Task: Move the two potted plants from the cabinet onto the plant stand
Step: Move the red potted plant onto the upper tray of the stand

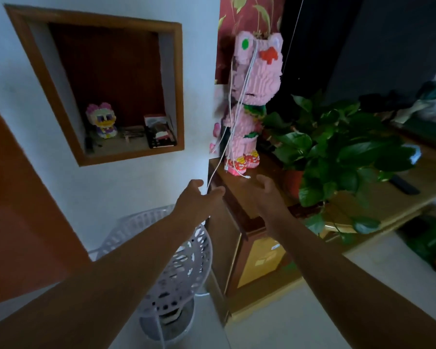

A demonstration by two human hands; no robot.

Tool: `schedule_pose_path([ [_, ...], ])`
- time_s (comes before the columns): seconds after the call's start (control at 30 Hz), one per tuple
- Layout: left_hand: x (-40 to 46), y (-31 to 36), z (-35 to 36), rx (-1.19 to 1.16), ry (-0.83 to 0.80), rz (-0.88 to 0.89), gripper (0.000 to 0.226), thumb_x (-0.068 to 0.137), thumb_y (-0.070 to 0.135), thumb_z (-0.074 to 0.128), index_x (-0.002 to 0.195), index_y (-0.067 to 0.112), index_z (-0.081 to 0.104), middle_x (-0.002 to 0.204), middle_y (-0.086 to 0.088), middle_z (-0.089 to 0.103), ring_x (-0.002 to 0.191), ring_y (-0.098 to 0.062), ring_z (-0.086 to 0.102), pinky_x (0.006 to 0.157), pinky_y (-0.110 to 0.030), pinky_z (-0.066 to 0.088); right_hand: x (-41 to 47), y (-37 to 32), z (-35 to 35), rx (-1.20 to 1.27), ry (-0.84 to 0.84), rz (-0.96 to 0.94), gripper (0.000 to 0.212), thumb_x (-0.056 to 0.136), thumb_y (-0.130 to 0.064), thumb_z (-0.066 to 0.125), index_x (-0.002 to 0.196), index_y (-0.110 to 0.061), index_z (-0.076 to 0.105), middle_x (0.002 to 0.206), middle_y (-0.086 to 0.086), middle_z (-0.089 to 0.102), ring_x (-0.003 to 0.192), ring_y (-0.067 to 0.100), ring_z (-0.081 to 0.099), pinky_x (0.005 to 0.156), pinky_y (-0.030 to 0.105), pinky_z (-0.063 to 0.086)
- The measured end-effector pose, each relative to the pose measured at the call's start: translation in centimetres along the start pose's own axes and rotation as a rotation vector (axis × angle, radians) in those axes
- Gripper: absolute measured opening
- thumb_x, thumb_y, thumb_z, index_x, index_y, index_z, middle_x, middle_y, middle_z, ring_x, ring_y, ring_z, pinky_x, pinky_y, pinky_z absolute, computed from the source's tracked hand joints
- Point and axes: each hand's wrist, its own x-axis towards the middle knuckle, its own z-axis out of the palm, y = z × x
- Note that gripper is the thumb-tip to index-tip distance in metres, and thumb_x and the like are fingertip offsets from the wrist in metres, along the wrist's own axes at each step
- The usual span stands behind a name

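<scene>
Reaching toward the potted plant [337, 152] at frame right, both hands, left hand [199, 197] and right hand [268, 191], are being extended empty over the cabinet [237, 195], fingers loosely spread, apparently for a two-sided grasp.

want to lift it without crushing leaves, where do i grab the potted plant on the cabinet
Grip the red pot low on its sides with both hands, from its left front, where it shows under the leaves. Elsewhere foliage hides it. This is a judgement.

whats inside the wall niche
In the wall niche: a small block-built duck figure at left, a box at right, some flat items between. What those are is too dim to tell.
</scene>
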Motion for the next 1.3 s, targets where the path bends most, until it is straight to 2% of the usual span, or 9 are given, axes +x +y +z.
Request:
schedule_pose_path([
  [0.07,1.7,0.7,0.7,0.03,-0.027,0.019,0.062,0.085,0.048,0.055,0.137,0.021,0.035,0.142,-0.007,0.045,0.092,-0.014,0.05,0.076,-0.024,0.041,1.9,0.3,-0.2,0.049,0.05,0.055,0.014,0.086,-0.026,0.064,0.091,-0.025,0.051,0.076,-0.019,0.053,0.065,-0.006,0.055,0.06,0.02,0.046],
  [0.2,5.5,1.4,1.0,0.045,-0.063,0.052,0.061,0.085,0.047,0.056,0.136,0.019,0.036,0.133,-0.006,0.051,0.085,-0.01,0.05,0.072,-0.022,0.041,4.9,1.2,0.3,0.003,0.025,0.116,0.049,0.088,-0.028,0.058,0.132,-0.017,0.04,0.106,0.0,0.049,0.1,0.016,0.051,0.079,0.029,0.039],
  [0.37,10.3,1.3,1.5,0.048,-0.141,0.066,0.055,0.086,0.044,0.056,0.132,0.017,0.042,0.107,0.003,0.049,0.094,-0.014,0.048,0.076,-0.023,0.041,8.1,2.8,0.6,-0.006,0.11,0.187,0.068,0.081,-0.046,0.062,0.138,-0.022,0.036,0.137,0.005,0.045,0.12,0.023,0.047,0.095,0.039,0.04],
  [0.5,13.6,1.7,2.7,0.005,-0.215,0.084,0.021,0.085,0.04,0.059,0.099,0.028,0.049,0.082,0.016,0.049,0.093,-0.014,0.05,0.072,-0.025,0.044,9.8,3.4,0.2,-0.007,0.183,0.227,0.072,0.079,-0.051,0.062,0.14,-0.025,0.033,0.14,0.008,0.042,0.122,0.024,0.045,0.096,0.037,0.037],
  [0.63,17.8,1.3,3.1,0.055,-0.382,0.149,0.05,0.083,0.044,0.06,0.124,0.018,0.049,0.126,0.002,0.057,0.12,-0.021,0.05,0.103,-0.04,0.041,10.9,4.0,0.9,-0.037,0.33,0.275,0.071,0.079,-0.053,0.061,0.139,-0.027,0.033,0.142,0.008,0.04,0.121,0.023,0.045,0.097,0.038,0.036],
  [0.73,20.1,0.4,3.2,0.11,-0.49,0.195,0.065,0.082,0.044,0.061,0.139,0.021,0.037,0.144,-0.003,0.043,0.132,-0.026,0.042,0.109,-0.046,0.036,10.4,5.0,2.1,-0.009,0.445,0.296,0.073,0.08,-0.053,0.06,0.141,-0.026,0.031,0.143,0.007,0.039,0.114,0.019,0.043,0.099,0.039,0.035],
  [0.9,22.4,-1.5,3.6,0.099,-0.672,0.282,0.071,0.082,0.043,0.063,0.143,0.027,0.029,0.152,-0.001,0.032,0.137,-0.023,0.035,0.104,-0.036,0.034,9.7,6.3,4.1,-0.005,0.586,0.33,0.071,0.082,-0.053,0.057,0.142,-0.027,0.028,0.143,0.008,0.04,0.125,0.025,0.042,0.102,0.043,0.033],
  [1.2,25.5,-0.8,8.6,0.188,-0.805,0.512,0.068,0.085,0.045,0.057,0.144,0.034,0.023,0.153,0.001,0.029,0.137,-0.022,0.035,0.105,-0.04,0.039,11.3,8.9,2.6,-0.116,0.739,0.249,0.071,0.083,-0.035,0.064,0.143,-0.029,0.026,0.14,0.009,0.042,0.118,0.023,0.046,0.091,0.032,0.036],
  [1.3,27.2,-0.7,11.4,0.18,-0.811,0.581,0.067,0.086,0.043,0.056,0.144,0.036,0.023,0.153,0.001,0.029,0.136,-0.022,0.036,0.103,-0.04,0.038,12.6,10.7,1.3,-0.124,0.757,0.161,0.07,0.082,-0.03,0.066,0.141,-0.035,0.028,0.118,-0.004,0.049,0.104,0.009,0.053,0.079,0.022,0.04],
])
